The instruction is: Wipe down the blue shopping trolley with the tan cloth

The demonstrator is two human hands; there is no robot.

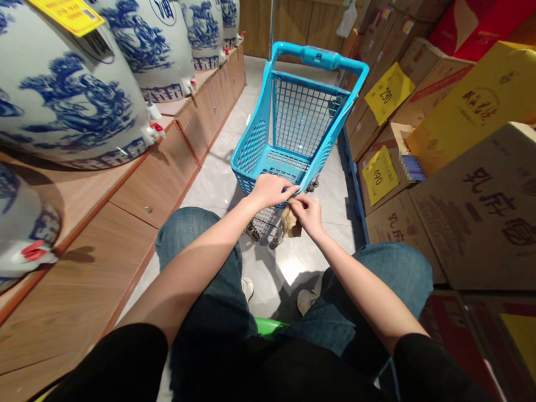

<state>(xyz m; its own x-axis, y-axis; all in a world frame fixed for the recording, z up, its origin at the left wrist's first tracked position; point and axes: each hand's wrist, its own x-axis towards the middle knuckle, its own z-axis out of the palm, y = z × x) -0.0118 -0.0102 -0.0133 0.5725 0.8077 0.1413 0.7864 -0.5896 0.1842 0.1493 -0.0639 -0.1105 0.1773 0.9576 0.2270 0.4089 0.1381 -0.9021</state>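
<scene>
A bright blue plastic shopping cart (253, 143) stands just in front of my knees, its basket showing only the bare grid inside. My left hand (270, 192) lies over the near rim of the cart, with its fingers curled at the edge. Right beside it, my right hand (310, 215) pinches a crumpled brown cloth (289, 219) against the near right corner of that rim. Most of the cloth hangs below the fingers. Whether the left fingertips also touch the cloth, I cannot tell.
Large blue-and-white porcelain jars (87, 84) with red-handled taps line a wooden cabinet (124, 215) on the left. Stacked cardboard boxes (487, 210) with yellow price signs (388, 93) rise on the right. A green seat edge (269, 327) shows between my legs.
</scene>
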